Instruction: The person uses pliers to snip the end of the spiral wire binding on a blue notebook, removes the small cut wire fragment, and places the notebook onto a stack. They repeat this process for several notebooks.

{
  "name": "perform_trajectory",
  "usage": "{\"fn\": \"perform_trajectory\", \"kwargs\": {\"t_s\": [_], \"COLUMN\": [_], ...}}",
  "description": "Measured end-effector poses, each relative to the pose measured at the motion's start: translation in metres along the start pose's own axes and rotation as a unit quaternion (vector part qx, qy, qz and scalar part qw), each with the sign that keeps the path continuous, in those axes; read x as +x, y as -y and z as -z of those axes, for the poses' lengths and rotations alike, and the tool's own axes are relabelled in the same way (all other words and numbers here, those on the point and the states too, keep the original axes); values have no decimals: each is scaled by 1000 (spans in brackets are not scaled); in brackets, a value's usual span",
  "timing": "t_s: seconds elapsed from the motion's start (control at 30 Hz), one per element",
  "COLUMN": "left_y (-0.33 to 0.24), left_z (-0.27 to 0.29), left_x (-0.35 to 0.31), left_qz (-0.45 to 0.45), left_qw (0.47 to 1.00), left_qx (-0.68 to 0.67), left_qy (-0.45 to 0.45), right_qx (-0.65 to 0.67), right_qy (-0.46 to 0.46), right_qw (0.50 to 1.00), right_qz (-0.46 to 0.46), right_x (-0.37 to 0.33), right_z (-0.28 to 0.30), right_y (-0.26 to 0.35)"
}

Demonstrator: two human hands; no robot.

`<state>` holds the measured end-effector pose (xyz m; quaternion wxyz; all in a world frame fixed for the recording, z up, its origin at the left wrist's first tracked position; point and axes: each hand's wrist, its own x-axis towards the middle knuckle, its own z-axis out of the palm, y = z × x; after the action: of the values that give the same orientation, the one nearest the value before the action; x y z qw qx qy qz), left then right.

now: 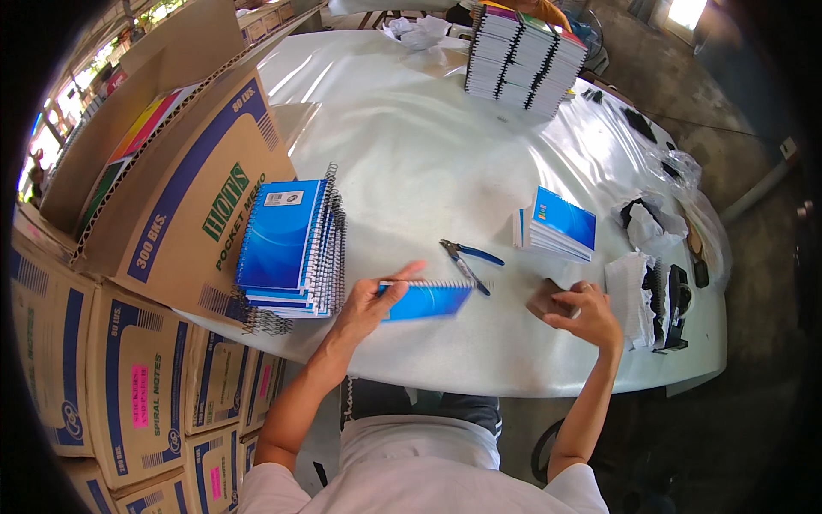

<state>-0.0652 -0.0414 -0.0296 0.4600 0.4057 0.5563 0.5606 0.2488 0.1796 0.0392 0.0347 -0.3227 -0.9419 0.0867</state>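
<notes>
My left hand (374,308) grips a blue-covered spiral notebook (428,301) by its left end, its wire coil along the top edge. In my right hand (591,313) is a small dark brown block (550,300), blurred, pinched by the fingers just above the table. Between the hands lie cutting pliers (469,261) with blue handles. A tall stack of blue spiral notebooks (278,236) stands left of my left hand. Beyond my right hand sits a smaller pile of blue-covered pads (561,221), with no coil visible on them.
An open carton (201,197) with colourful covers inside stands at the left, above more stacked cartons (137,385). A tall pile of coil-bound books (524,62) is at the far side of the silvery table (402,180). Crumpled paper (651,224) and a black tape dispenser (676,308) lie right.
</notes>
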Motion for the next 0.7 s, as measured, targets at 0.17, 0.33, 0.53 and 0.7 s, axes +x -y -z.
{"fn": "perform_trajectory", "kwargs": {"t_s": [0.17,0.33,0.53,0.7], "left_y": [22,39,6,-5], "left_z": [-10,-22,-31,-41], "left_x": [-1,2,-9,-5], "left_qz": [-174,-169,-165,-188], "left_qw": [950,920,852,814], "left_qx": [237,303,445,493], "left_qy": [-106,-183,-219,-242], "right_qx": [95,-13,134,126], "right_qy": [-175,-255,-186,-234], "right_qw": [978,962,967,939], "right_qz": [58,96,110,217], "right_x": [35,85,27,4], "right_z": [-57,-121,-76,-56], "right_y": [49,90,128,157]}}
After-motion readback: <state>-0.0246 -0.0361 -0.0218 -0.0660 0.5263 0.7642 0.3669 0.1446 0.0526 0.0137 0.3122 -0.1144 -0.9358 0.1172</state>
